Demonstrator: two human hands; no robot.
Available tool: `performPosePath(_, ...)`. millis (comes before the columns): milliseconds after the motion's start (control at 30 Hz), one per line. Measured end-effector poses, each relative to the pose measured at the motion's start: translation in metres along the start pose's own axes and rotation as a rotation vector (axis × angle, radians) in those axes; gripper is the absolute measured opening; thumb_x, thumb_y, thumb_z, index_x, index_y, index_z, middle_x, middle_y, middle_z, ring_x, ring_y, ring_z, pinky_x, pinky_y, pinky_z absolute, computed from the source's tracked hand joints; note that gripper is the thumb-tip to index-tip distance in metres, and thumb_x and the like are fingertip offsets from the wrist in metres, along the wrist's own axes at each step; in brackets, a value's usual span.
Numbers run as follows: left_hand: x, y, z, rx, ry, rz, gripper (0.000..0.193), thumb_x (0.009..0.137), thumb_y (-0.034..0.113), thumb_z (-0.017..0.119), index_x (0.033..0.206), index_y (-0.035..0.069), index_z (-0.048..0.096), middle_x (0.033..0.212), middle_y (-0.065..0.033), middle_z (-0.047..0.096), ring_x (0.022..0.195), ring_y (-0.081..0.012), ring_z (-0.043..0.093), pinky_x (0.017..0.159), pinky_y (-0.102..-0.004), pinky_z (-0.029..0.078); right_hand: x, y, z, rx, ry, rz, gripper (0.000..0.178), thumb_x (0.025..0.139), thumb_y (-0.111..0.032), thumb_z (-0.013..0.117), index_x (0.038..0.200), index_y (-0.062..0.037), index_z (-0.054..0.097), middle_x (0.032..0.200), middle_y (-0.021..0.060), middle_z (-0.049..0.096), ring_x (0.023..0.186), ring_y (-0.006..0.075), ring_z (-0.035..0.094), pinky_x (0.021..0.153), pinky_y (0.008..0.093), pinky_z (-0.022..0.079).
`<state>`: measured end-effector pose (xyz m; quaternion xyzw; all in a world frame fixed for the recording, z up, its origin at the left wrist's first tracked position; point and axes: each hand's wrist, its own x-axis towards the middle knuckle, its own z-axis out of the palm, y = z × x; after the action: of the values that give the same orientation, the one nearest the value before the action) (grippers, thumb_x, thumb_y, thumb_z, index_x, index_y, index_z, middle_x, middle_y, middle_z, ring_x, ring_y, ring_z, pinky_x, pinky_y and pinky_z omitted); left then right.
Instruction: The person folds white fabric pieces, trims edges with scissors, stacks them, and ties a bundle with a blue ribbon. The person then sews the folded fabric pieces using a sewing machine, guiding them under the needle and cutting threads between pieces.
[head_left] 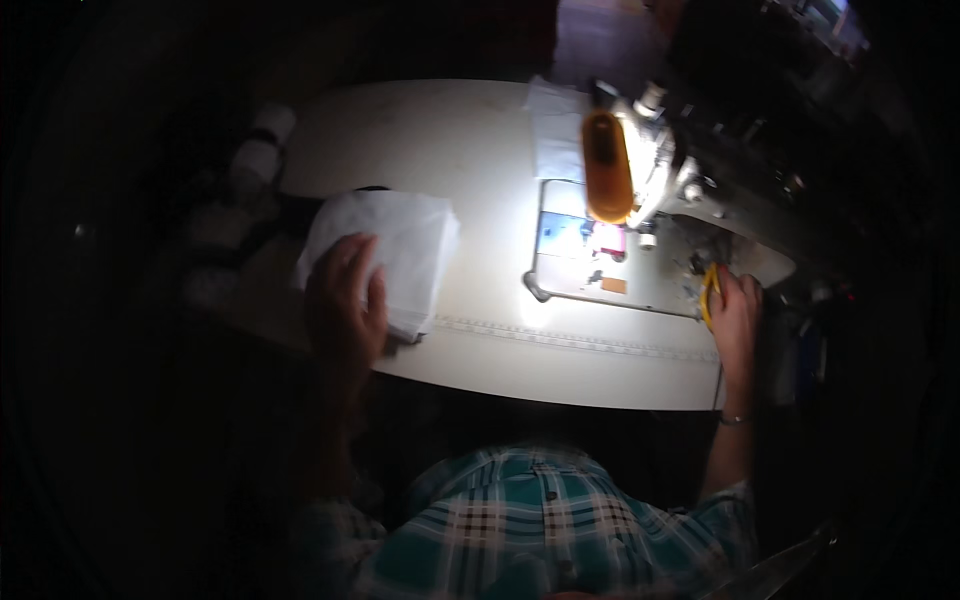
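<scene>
On the left of the table, my left hand (345,300) rests on a stack of white fabric pieces (415,240), its fingers apart and thumb over the near part. A dark edge shows from under the stack. My right hand (738,305), at the right end of the machine bed, has its fingers closed round a curved yellow tool (711,297), perhaps thread snips; its blades cannot be made out. Ahead stands a sewing machine (690,185) with an orange guard (606,165) and a bright lamp at the needle area, where glare hides detail.
A ruler strip (570,343) runs along the near part of the white table (480,385). White cloth (557,130) lies behind the needle area. Bundled white material (258,155) sits beyond the table's left side. A small brown patch (614,286) marks the machine bed.
</scene>
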<state>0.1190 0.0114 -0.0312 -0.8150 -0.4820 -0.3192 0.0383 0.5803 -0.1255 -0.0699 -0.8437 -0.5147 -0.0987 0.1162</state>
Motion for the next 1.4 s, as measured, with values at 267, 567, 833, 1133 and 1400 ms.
performPosePath(267, -0.023, -0.114, 0.01, 0.059, -0.019, -0.393, 0.015, 0.092, 0.013, 0.061, 0.104, 0.005, 0.064, 0.111, -0.0148, 0.063, 0.101, -0.0321, 0.061, 0.085, -0.0411, 0.05, -0.012, -0.049, -0.037, 0.365, 0.061, -0.314, 0.027, 0.087, -0.001, 0.062, 0.113, 0.0044, 0.064, 0.112, 0.0157, 0.058, 0.104, 0.0318, 0.056, 0.09, 0.038, 0.047)
performPosePath(567, 0.025, -0.013, -0.018, 0.168, -0.086, 0.081, 0.018, 0.093, 0.013, 0.062, 0.109, 0.004, 0.059, 0.102, -0.0108, 0.061, 0.095, -0.0285, 0.063, 0.082, -0.039, 0.052, -0.034, -0.074, -0.044, 0.449, 0.034, -0.525, 0.024, 0.083, -0.001, 0.065, 0.106, 0.0044, 0.066, 0.108, 0.0173, 0.059, 0.099, 0.033, 0.057, 0.085, 0.0405, 0.048)
performPosePath(833, 0.043, -0.037, 0.017, 0.129, -0.29, -0.372, 0.044, 0.089, 0.029, 0.072, 0.115, -0.004, 0.057, 0.103, -0.018, 0.065, 0.088, -0.0248, 0.066, 0.076, -0.0348, 0.054, -0.032, -0.081, -0.034, 0.551, 0.003, -0.593, 0.022, 0.082, -0.001, 0.067, 0.103, 0.0033, 0.067, 0.105, 0.0166, 0.06, 0.095, 0.0334, 0.059, 0.082, 0.0406, 0.05)
performPosePath(1133, 0.073, 0.063, 0.005, -0.903, -0.625, -0.53, 0.035, 0.09, 0.021, 0.066, 0.112, -0.004, 0.06, 0.085, -0.011, 0.069, 0.073, -0.0167, 0.066, 0.068, -0.0312, 0.053, 0.004, -0.117, -0.011, 0.618, -0.04, -0.842, 0.008, 0.084, -0.005, 0.062, 0.09, -0.0008, 0.065, 0.088, 0.0108, 0.06, 0.085, 0.0268, 0.061, 0.078, 0.038, 0.051)
performPosePath(1400, 0.055, 0.087, 0.054, -0.423, -0.817, -0.218, 0.035, 0.089, 0.014, 0.064, 0.119, -0.001, 0.056, 0.094, -0.0121, 0.066, 0.086, -0.0222, 0.065, 0.078, -0.0349, 0.051, 0.021, -0.123, 0.021, 0.554, 0.032, -0.747, 0.011, 0.078, -0.001, 0.06, 0.088, -0.0018, 0.064, 0.08, 0.0116, 0.058, 0.083, 0.0277, 0.06, 0.08, 0.0381, 0.047)
